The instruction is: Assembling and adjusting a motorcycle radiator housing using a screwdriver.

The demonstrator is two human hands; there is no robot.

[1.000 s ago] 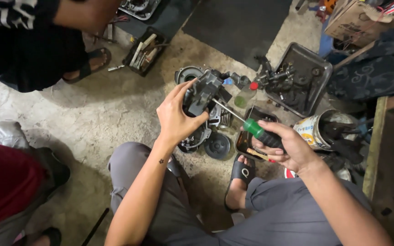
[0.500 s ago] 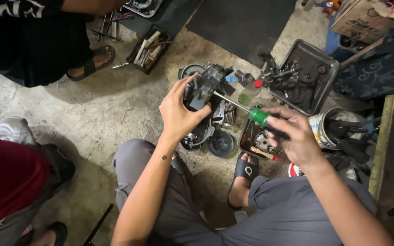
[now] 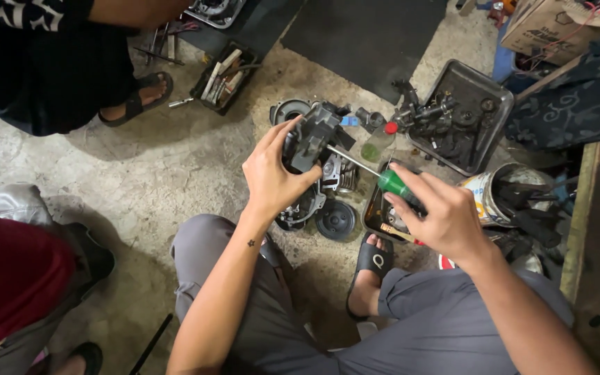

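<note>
Both bare forearms reach forward from the bottom of the view, above bent knees in grey trousers. The left hand (image 3: 272, 177) is raised, back turned toward the camera, thumb up on one side and fingers wrapped round the far side in a firm grasp. A small dark star mark sits on the left forearm near the wrist. The right hand (image 3: 439, 215) lies lower and to the right, knuckles up, fingers curled closed in a grip, index finger stretched forward.
</note>
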